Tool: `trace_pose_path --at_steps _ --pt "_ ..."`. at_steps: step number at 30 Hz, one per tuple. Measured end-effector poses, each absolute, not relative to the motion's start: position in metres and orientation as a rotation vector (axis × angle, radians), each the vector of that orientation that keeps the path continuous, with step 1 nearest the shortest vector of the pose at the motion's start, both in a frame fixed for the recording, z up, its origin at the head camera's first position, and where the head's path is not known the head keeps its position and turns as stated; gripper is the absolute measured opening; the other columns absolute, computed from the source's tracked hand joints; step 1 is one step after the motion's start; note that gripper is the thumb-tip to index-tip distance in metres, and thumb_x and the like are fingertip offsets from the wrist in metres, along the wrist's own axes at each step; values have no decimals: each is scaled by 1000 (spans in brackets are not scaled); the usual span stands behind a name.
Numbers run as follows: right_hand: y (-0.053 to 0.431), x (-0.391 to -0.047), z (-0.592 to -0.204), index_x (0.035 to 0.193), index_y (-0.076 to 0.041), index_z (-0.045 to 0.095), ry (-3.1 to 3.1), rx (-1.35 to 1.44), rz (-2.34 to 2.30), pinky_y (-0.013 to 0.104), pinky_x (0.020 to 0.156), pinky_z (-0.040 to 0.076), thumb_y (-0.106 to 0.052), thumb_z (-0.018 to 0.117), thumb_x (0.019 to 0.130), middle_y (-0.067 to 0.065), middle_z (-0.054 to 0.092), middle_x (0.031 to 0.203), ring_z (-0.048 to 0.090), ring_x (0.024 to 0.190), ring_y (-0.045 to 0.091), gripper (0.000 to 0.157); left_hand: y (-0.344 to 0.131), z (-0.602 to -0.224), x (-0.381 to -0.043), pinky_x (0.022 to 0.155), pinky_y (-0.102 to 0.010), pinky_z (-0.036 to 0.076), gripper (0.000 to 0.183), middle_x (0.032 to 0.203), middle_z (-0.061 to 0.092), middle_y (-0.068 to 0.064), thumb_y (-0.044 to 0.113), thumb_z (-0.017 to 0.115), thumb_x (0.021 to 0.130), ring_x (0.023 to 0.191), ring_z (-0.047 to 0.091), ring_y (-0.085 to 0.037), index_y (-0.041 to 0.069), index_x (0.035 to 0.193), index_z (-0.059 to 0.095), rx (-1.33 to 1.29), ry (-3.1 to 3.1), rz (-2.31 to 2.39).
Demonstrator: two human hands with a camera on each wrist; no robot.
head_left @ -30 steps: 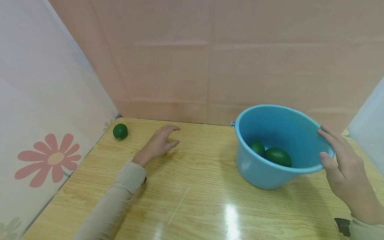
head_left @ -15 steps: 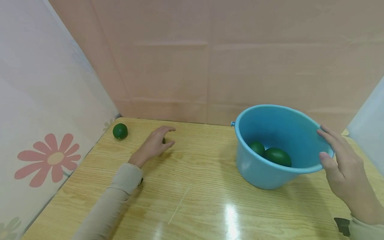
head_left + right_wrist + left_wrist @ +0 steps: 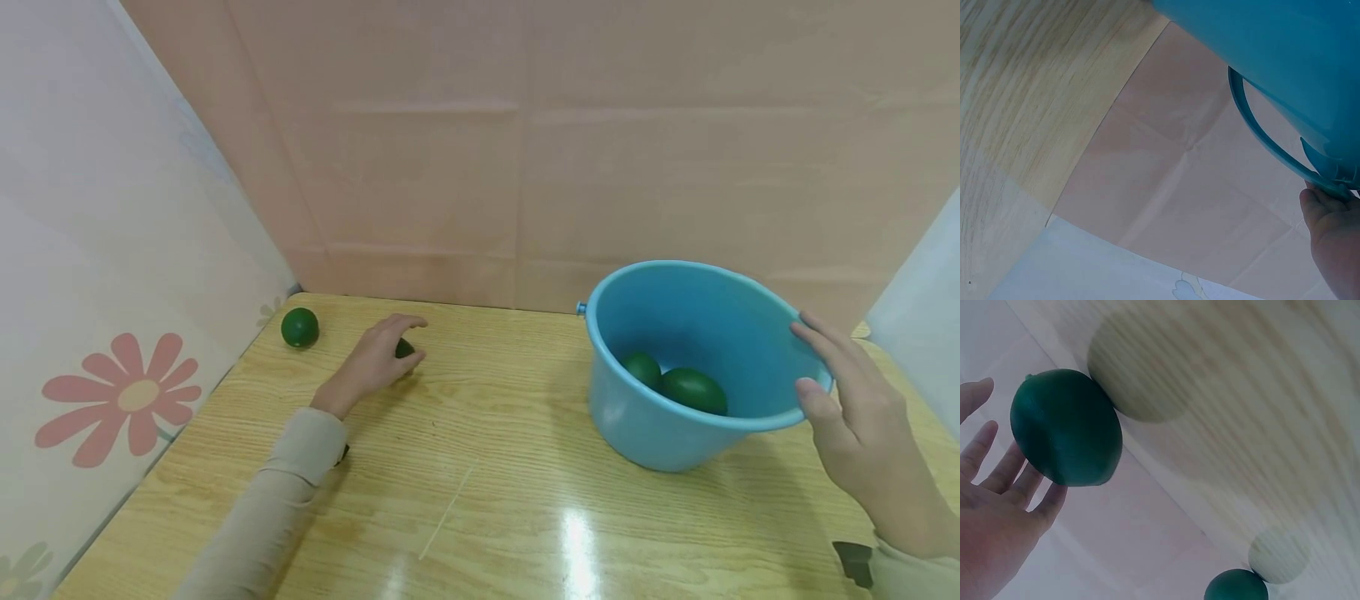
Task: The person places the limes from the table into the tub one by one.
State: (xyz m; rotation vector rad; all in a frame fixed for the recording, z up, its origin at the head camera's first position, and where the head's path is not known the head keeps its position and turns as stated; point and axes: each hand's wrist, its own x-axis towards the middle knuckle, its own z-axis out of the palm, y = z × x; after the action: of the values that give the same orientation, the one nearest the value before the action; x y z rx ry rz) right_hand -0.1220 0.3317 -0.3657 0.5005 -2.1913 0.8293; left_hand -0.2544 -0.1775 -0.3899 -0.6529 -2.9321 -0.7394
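My left hand [image 3: 369, 360] is spread in a loose C beside a smooth green lime-shaped fruit [image 3: 404, 348], which its fingers partly hide in the head view. In the left wrist view this fruit [image 3: 1066, 428] has a small nub at one end and stands on the table, with the relaxed fingers [image 3: 1007, 469] just behind it. Whether they touch it I cannot tell. On the right, my right hand [image 3: 870, 425] holds the rim of a light-blue bucket [image 3: 667, 437] that tilts towards me. Two green fruits, one round [image 3: 642, 368] and one oval [image 3: 693, 391], lie inside.
Another green fruit [image 3: 300, 327] sits at the table's far left corner. A wood-grain table [image 3: 480, 500] spans the front. Behind it hangs a pinkish-brown cloth [image 3: 420, 183], and a pale flower-print sheet [image 3: 120, 275] borders the left. The bucket's handle [image 3: 1266, 137] hangs under its rim.
My left hand has moved a little left, and the fruit behind it has come into sight between thumb and fingers. The right hand and the bucket have stayed put.
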Motion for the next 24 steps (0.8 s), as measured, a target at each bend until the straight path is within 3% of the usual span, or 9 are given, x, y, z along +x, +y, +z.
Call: trace_pose_path --at_steps 13,24 --pt "331 -122 -363 143 5 47 -2182 516 837 10 115 22 -18 41 104 1 40 157 33 145 1 46 -189 -389 -250 108 -56 42 50 139 55 -15 19 72 92 131 50 -37 6 137 54 -634 -2941 -703" --pt "332 -122 -365 143 5 46 -2203 505 839 9 114 19 -12 40 102 -6 38 158 30 145 -2 45 -194 -393 -247 109 -60 38 52 142 51 -17 22 71 93 134 46 -40 6 139 53 -617 -2986 -725"
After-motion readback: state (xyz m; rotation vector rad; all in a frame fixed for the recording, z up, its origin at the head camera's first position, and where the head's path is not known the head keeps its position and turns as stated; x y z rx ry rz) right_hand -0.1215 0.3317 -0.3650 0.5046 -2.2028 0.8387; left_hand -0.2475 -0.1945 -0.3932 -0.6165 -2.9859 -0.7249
